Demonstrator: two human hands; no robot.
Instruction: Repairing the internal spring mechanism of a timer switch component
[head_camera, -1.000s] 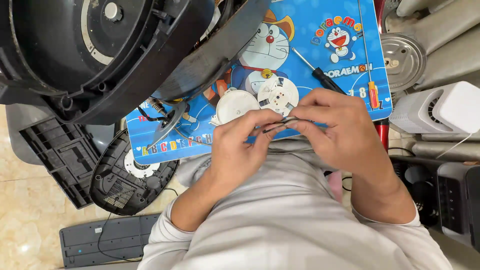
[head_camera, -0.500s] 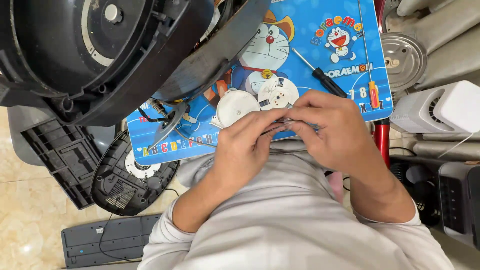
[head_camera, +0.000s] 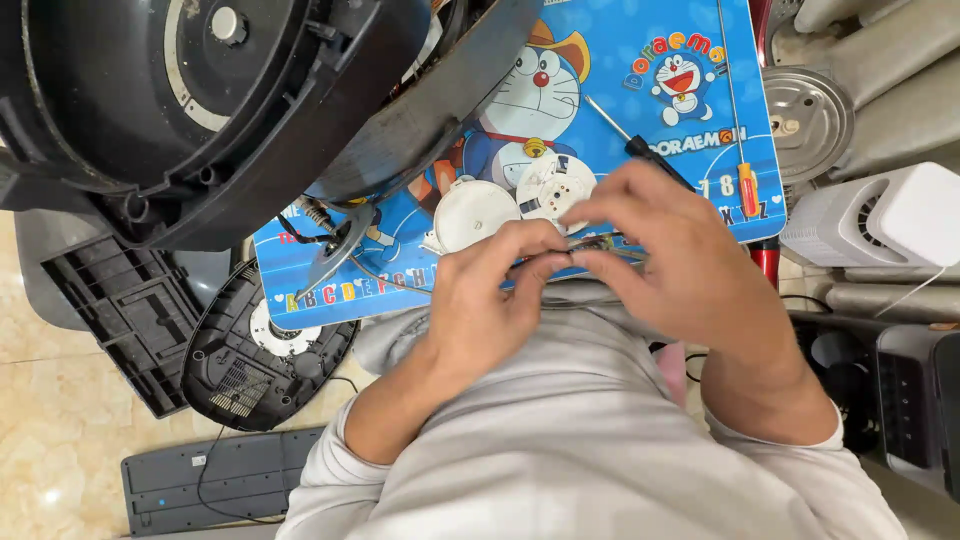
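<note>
Pinching a thin wire part (head_camera: 590, 245) between both my left hand (head_camera: 490, 290) and right hand (head_camera: 670, 260) above the blue board (head_camera: 620, 110), I judge it light, springy, easily bent, best held near its ends.

My left hand (head_camera: 490, 295) and right hand (head_camera: 675, 260) meet over my lap, pinching a small wired part (head_camera: 590, 247) between the fingertips. Just beyond them, two white discs (head_camera: 510, 200) lie on the blue cartoon mat (head_camera: 640, 90), near a screwdriver (head_camera: 640, 150) and the black housing (head_camera: 200, 110).
</note>
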